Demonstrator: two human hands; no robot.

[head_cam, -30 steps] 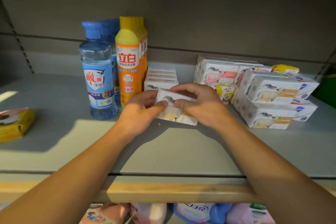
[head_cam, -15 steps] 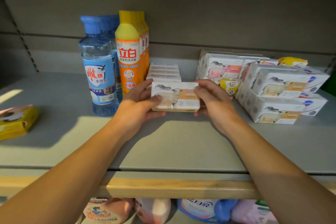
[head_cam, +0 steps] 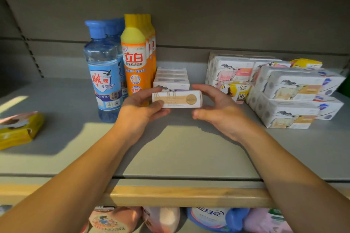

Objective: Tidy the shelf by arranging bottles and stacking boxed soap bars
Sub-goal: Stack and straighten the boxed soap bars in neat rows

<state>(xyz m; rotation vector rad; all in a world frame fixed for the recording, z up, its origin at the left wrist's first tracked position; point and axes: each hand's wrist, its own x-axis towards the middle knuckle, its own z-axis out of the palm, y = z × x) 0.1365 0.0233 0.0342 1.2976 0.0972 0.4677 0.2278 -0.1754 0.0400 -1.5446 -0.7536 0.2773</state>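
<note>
There is only one view, from a wide-angle camera on the person's head. It looks forward and a little down onto the grey shelf, from close, and the back panel stands far.

Two bare forearms (no sleeves, rings or watch showing)

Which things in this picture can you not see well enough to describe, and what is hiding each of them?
- Head view: the back bottles stand behind the blue bottle and the orange bottle; their number is unclear.
- White box row: the held soap box and left hand cover its base.
- Lower-shelf packs: cut by the bottom edge.
</note>
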